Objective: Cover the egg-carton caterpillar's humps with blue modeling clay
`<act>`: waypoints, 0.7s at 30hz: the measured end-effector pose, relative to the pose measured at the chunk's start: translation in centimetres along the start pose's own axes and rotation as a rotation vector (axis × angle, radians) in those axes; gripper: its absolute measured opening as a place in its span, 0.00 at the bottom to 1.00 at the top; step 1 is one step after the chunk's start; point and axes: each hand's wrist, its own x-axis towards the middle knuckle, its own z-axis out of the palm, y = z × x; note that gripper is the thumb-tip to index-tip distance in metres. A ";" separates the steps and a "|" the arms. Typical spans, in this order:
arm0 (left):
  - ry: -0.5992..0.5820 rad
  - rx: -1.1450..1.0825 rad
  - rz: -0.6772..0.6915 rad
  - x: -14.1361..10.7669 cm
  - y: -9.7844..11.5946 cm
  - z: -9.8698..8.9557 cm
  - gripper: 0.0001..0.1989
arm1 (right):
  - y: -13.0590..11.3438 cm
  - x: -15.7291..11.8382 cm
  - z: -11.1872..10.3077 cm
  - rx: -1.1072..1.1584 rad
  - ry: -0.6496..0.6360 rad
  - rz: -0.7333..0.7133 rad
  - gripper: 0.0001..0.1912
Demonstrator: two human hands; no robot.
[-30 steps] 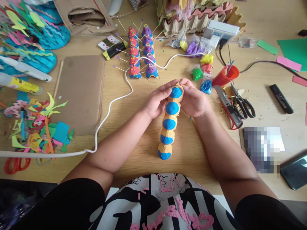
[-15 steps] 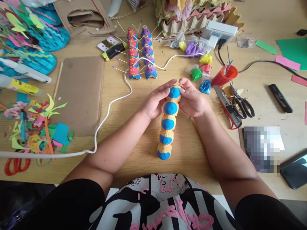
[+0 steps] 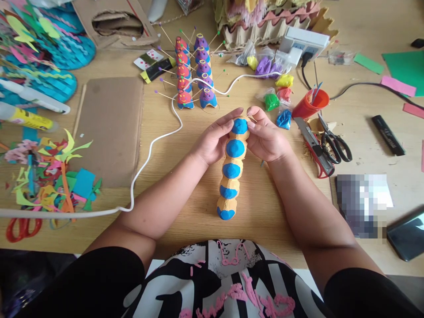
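Between my hands is an egg-carton strip (image 3: pixel 231 182), a row of orange-tan bumps each topped with a blue patch. My left hand (image 3: pixel 216 138) grips its far end from the left, thumb beside the top blue patch. My right hand (image 3: pixel 266 137) holds the same end from the right, with thumb and fingers closed on it. The strip's near end points toward me. Beyond my hands stand two finished-looking strips: one with red faces (image 3: pixel 183 73) and one with purple faces (image 3: pixel 204 73), both on blue bases with pin-tipped sticks poking out.
A white cable (image 3: pixel 150 152) winds across the table. Coloured clay packets (image 3: pixel 271 102), an orange cup (image 3: pixel 303 106), a utility knife (image 3: pixel 316 148) and black-handled scissors (image 3: pixel 336 143) lie to the right. Cardboard (image 3: pixel 107 132), paper scraps (image 3: pixel 66 176) and red-handled scissors (image 3: pixel 24 229) are on the left.
Almost nothing differs. Both hands keep the same hold on the egg-carton strip, which has shifted only very slightly.
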 end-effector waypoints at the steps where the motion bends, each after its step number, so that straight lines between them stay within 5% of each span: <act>1: 0.002 0.017 0.002 0.0 0.0 0.0 0.19 | 0.0 0.0 0.0 0.006 -0.013 -0.008 0.18; 13: -0.039 0.095 0.085 0.2 -0.3 -0.5 0.11 | -0.1 0.0 0.1 -0.008 -0.019 -0.024 0.19; 21: 0.022 0.076 0.019 0.1 -0.4 -0.5 0.19 | -0.2 0.1 -0.5 -0.046 -0.042 -0.003 0.19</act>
